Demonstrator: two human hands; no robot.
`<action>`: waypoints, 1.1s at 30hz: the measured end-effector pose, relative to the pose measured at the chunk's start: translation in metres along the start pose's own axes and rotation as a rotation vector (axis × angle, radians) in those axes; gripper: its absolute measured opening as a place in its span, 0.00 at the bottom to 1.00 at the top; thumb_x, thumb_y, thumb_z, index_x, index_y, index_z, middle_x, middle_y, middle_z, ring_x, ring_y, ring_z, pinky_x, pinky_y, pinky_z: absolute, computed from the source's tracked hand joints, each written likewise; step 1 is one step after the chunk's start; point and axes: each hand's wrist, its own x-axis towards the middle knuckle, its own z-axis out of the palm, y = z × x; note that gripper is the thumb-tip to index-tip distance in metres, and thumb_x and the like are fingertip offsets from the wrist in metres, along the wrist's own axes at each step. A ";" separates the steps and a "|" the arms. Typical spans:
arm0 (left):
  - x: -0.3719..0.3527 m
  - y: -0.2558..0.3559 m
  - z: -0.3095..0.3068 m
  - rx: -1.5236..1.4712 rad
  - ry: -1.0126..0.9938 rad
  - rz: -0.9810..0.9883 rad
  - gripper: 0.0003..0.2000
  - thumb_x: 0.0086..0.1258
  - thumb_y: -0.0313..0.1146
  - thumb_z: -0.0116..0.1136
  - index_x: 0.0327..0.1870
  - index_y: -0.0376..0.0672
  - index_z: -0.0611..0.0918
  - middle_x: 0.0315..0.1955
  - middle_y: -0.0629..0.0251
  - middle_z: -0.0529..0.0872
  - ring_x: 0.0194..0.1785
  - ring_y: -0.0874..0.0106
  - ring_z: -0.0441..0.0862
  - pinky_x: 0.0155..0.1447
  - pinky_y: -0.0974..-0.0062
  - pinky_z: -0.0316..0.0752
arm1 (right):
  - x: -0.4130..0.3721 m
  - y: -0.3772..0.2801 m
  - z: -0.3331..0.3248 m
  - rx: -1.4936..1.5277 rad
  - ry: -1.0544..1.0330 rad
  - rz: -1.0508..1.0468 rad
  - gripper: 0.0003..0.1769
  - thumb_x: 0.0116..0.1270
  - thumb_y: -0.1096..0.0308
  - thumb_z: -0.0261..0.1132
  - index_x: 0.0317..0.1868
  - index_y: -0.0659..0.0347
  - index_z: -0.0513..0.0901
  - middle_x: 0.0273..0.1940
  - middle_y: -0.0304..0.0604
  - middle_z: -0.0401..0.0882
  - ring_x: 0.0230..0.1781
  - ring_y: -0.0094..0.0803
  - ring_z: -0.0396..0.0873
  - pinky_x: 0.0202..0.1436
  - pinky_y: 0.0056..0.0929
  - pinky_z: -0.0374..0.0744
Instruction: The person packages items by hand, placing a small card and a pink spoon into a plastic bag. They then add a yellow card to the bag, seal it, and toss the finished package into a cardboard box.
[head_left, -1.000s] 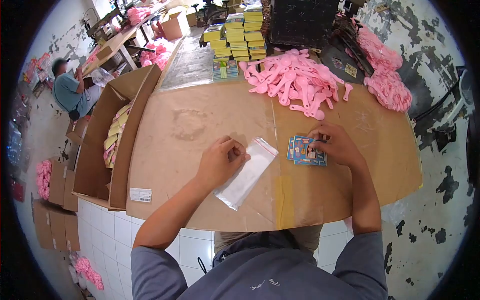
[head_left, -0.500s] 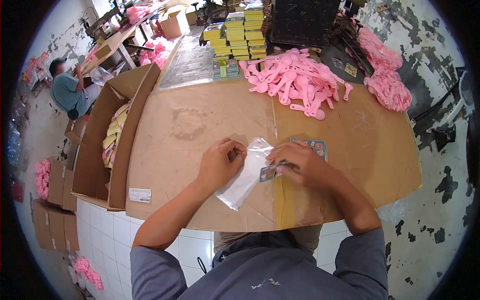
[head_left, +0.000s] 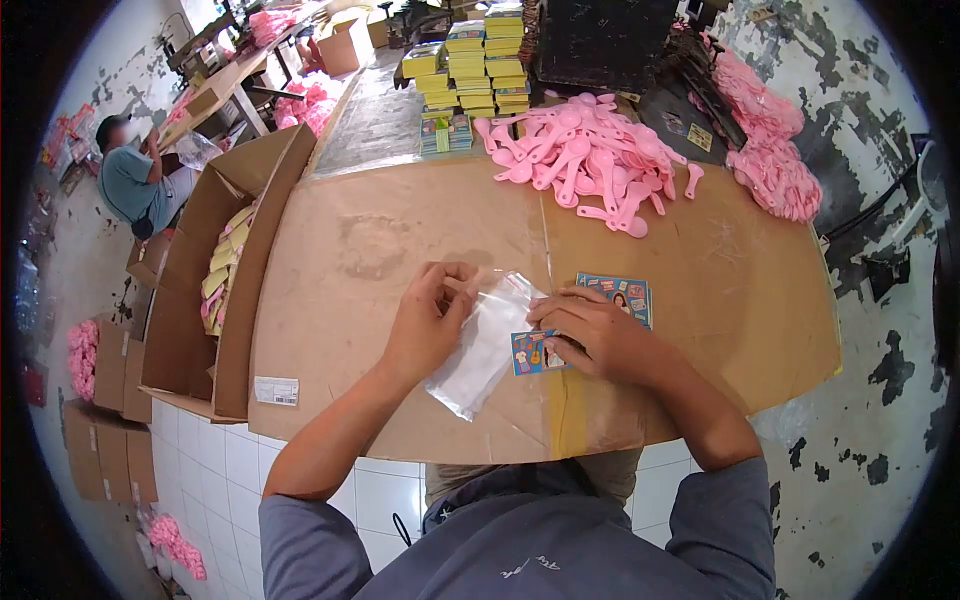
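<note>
A clear plastic bag lies slanted on the cardboard-covered table. At the bag's upper left edge, my left hand has its thumb and fingers pinched together; what sits between them is too small to make out. My right hand grips a small blue printed card beside the bag's right edge, its fingertips touching the bag. Another blue printed card or stack lies just beyond that hand, partly covered by it.
Pink plastic spoons are heaped at the back, beside stacks of yellow-edged cards. A long open carton holding packed items stands left. Pink bundles lie back right. A seated person is far left.
The card in my right hand has turned flatter and its printed face shows more. My left hand has shifted slightly left and away from me along the bag's edge.
</note>
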 end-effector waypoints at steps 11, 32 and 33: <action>0.004 0.015 -0.015 -0.468 -0.119 -0.128 0.17 0.76 0.26 0.65 0.62 0.34 0.80 0.41 0.64 0.88 0.44 0.77 0.86 0.47 0.79 0.81 | 0.000 -0.003 -0.003 0.024 0.047 0.078 0.14 0.71 0.68 0.68 0.54 0.63 0.82 0.55 0.46 0.84 0.59 0.45 0.79 0.68 0.44 0.74; -0.018 0.033 0.002 -0.224 -0.376 -0.039 0.25 0.74 0.22 0.66 0.72 0.38 0.76 0.46 0.57 0.93 0.50 0.76 0.88 0.56 0.77 0.82 | 0.024 -0.027 -0.026 0.329 0.143 0.292 0.14 0.69 0.74 0.71 0.55 0.58 0.89 0.48 0.46 0.86 0.45 0.36 0.86 0.49 0.31 0.83; -0.019 0.035 0.002 -0.188 -0.393 -0.050 0.25 0.75 0.22 0.65 0.72 0.39 0.76 0.46 0.57 0.93 0.51 0.75 0.88 0.57 0.77 0.81 | 0.025 -0.029 -0.024 0.335 0.144 0.311 0.15 0.70 0.74 0.70 0.56 0.58 0.89 0.50 0.45 0.86 0.46 0.35 0.86 0.49 0.31 0.83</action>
